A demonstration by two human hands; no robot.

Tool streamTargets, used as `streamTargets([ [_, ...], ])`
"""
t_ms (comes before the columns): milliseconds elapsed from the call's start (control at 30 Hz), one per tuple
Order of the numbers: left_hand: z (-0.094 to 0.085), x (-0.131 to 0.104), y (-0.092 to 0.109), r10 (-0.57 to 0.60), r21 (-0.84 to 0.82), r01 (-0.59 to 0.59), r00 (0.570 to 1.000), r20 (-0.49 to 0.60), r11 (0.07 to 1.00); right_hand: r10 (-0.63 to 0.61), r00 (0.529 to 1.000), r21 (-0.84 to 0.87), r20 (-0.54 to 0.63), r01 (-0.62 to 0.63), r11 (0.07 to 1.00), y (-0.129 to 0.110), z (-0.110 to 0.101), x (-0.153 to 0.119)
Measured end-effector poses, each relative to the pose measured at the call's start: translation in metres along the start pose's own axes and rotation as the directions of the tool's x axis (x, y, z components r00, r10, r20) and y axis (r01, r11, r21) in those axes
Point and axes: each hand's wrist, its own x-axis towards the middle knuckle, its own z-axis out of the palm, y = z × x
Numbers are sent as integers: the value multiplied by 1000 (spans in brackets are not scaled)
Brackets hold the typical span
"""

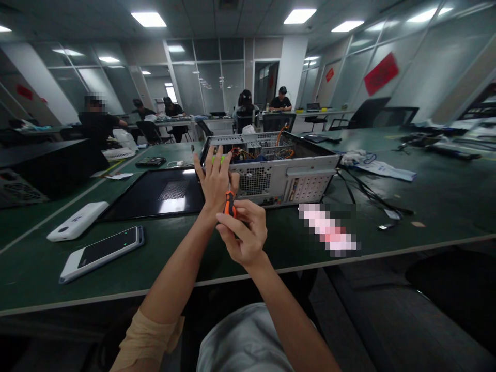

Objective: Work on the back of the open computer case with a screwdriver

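Observation:
An opened metal computer case [271, 178] lies on its side on the green table, wires showing inside. My left hand [216, 183] rests against the case's left rear edge with fingers spread, near a small green item [217, 160]. Between the thumb and fingers of my right hand [246, 232] is an orange and black screwdriver [229, 204], its tip pointing toward the case beside my left thumb. The tip itself is hidden. A black side panel [155, 194] lies flat left of the case.
A white power bank [77, 222] and a phone-like device [103, 253] lie at the left front. Farther left stands a black case [58, 170]. Cables [364, 194] and gloves [382, 168] lie at right. Several people sit at tables behind.

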Motion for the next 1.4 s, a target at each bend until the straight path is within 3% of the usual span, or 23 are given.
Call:
streamTargets([
  [300,0,1,2,-22,-8,22,1000,-14,1000,60,990,92,-125,-49,995,2,5,3],
  [533,-3,1,4,-27,-4,27,1000,2,1000,-46,999,4,-28,46,999,1,3,1],
  [1033,-6,1,7,-23,16,23,1000,-1,1000,-64,996,-4,-60,64,998,0,5,1],
  [1400,-3,2,6,-20,25,21,1000,-24,999,33,999,116,-25,-30,993,0,-3,1],
])
